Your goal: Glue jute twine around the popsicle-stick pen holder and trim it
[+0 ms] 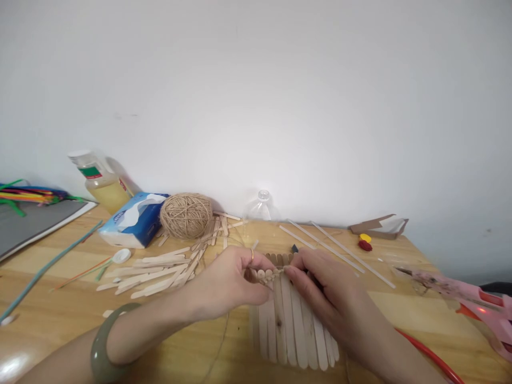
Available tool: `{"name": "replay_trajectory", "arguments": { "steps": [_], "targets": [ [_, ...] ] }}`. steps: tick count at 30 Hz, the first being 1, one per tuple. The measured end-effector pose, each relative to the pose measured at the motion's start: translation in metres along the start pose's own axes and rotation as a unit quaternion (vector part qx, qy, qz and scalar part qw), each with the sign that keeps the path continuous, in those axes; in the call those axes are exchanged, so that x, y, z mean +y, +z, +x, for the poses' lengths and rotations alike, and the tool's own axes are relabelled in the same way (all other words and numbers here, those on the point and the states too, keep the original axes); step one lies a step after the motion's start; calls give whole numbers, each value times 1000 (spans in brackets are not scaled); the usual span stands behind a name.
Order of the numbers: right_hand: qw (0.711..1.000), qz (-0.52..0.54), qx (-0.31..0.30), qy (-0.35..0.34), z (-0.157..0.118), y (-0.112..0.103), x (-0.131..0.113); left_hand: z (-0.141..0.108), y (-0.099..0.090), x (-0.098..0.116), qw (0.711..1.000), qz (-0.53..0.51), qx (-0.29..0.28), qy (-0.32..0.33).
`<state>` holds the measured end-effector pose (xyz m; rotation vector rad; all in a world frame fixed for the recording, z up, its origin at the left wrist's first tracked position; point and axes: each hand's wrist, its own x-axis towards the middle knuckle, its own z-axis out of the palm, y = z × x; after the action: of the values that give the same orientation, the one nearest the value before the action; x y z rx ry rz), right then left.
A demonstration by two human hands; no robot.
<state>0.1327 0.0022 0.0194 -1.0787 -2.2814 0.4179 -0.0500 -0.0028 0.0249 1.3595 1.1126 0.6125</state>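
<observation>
Wooden craft sticks stand side by side as a rounded wall [292, 330] at the front centre of the table. At its upper edge, my left hand [244, 277] pinches a thin piece of twine [276, 273] between thumb and fingers. My right hand [320, 285] is closed on the same twine, just to the right, with its thumb and forefinger pressed together. Rounded stick tips [262, 273] show between the hands. A loose strand of twine [222, 344] hangs below my left hand. The far side of the stick piece is partly hidden by my hands.
Loose craft sticks [160, 272], a twine ball [186, 215] and a blue tissue pack [134, 220] lie left. A clear bottle [263, 205] stands behind. Glue sticks [348, 256] lie right, near a pink glue gun [464, 298] with a lit red light.
</observation>
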Motion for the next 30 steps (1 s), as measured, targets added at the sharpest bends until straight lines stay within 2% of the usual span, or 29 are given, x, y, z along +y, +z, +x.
{"name": "replay_trajectory", "arguments": {
  "steps": [9,21,26,30],
  "targets": [
    [999,8,-23,25,-1,-2,0,1,4,-3,1000,-17,10,-15],
    [999,-11,1,32,-3,2,0,3,4,-7,999,-48,-7,-6],
    [999,-52,15,4,-1,6,-3,3,9,-15,996,-90,13,-26],
    [996,-74,28,-31,1,8,-6,4,12,-18,993,-119,21,-18]
  ]
}}
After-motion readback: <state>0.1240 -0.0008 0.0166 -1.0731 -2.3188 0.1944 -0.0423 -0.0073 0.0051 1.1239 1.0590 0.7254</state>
